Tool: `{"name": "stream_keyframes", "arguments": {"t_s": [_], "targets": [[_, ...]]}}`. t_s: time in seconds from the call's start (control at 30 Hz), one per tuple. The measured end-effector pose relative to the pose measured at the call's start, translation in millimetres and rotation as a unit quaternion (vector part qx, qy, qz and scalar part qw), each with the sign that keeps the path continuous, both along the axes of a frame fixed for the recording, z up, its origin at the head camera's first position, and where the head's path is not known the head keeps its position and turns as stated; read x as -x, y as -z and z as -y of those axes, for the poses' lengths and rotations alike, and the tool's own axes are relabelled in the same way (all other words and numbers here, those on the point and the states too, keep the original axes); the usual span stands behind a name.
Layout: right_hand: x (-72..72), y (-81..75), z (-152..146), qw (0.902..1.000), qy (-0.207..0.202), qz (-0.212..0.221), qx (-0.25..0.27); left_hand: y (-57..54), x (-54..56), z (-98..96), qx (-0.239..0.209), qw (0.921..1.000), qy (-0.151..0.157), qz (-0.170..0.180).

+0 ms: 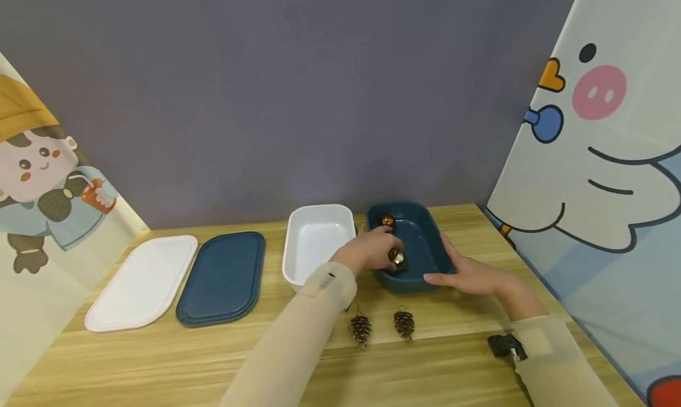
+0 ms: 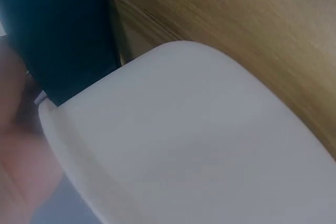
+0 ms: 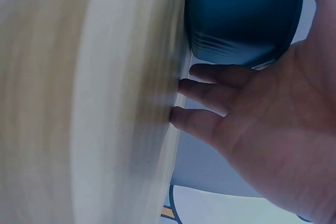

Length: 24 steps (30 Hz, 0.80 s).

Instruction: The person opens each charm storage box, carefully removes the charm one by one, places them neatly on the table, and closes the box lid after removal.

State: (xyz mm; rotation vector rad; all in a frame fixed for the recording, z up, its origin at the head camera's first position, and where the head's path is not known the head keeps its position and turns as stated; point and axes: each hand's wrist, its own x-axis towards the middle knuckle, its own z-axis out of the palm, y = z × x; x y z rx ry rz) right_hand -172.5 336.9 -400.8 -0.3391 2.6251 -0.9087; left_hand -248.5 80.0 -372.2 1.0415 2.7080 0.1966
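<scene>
A: Hands first?
B: Left hand (image 1: 372,250) is reaching into the blue box (image 1: 420,241), apparently pinching the gold ball (image 1: 396,257) near the left wall; its wrist view is blurring the fingers. Right hand (image 1: 470,274) is gripping the box's right side, thumb lying over the rim, fingers lying along the outside.
A: Why?
B: Probably steadying it, so it isn't sliding while the left is working inside.
A: Further out, counts?
B: Two balls showing: the gold one, plus a copper ball (image 1: 388,220) sitting in the far left corner. Two pinecones, left pinecone (image 1: 360,329) and right pinecone (image 1: 404,325), lying in front, likely for easy reach. Two boxes, the white box (image 1: 319,241) standing just left. Two lids, white lid (image 1: 142,283) and blue lid (image 1: 222,277), lying further left, presumably keeping both boxes accessible.
</scene>
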Motion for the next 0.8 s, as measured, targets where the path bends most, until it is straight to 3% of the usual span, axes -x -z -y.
{"name": "stream_keyframes", "arguments": {"t_s": [0.2,0.37,0.57,0.67,0.8], "targets": [[0.2,-0.5,1,1.0000,-0.002,0.006,0.004,-7.5,-3.7,2.0,-0.018,0.9994,0.006,-0.028],[0.8,-0.7,1,0.9999,0.001,0.007,-0.007,-22.6,-7.8,5.5,-0.036,0.9967,0.041,-0.060],[1.5,-0.7,-2,1.0000,0.000,0.007,-0.001,-43.0,-18.3,21.6,-0.116,0.9921,0.045,-0.018],[1.3,-0.6,-2,0.9999,0.000,0.012,0.001,-49.0,-24.9,34.7,-0.187,0.9819,0.029,0.017],[1.4,-1.0,-2,0.9999,0.000,0.012,0.001,-50.5,-32.7,54.8,-0.282,0.9564,0.004,0.074]]}}
